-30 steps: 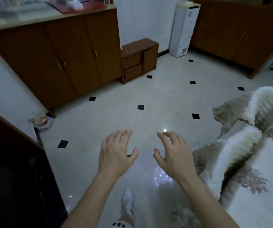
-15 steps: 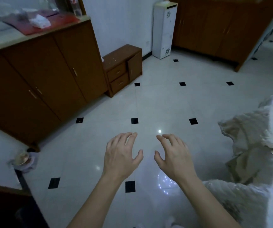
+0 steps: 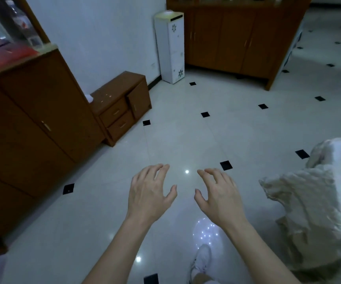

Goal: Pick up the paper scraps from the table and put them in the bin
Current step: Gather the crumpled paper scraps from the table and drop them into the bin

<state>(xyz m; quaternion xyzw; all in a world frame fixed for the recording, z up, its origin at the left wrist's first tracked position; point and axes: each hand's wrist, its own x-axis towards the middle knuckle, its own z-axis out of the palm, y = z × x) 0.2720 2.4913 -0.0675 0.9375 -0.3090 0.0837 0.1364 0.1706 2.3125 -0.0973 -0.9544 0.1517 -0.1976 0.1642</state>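
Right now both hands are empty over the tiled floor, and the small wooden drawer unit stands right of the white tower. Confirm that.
Not quite. In the head view the small wooden drawer unit stands left of the white tower, not right. The rest holds: left hand and right hand are empty and open over the tiled floor.

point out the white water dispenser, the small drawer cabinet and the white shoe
white water dispenser (image 3: 170, 48), head view, middle of its front panel
small drawer cabinet (image 3: 117, 90), head view, on its top surface
white shoe (image 3: 202, 258), head view, on its upper
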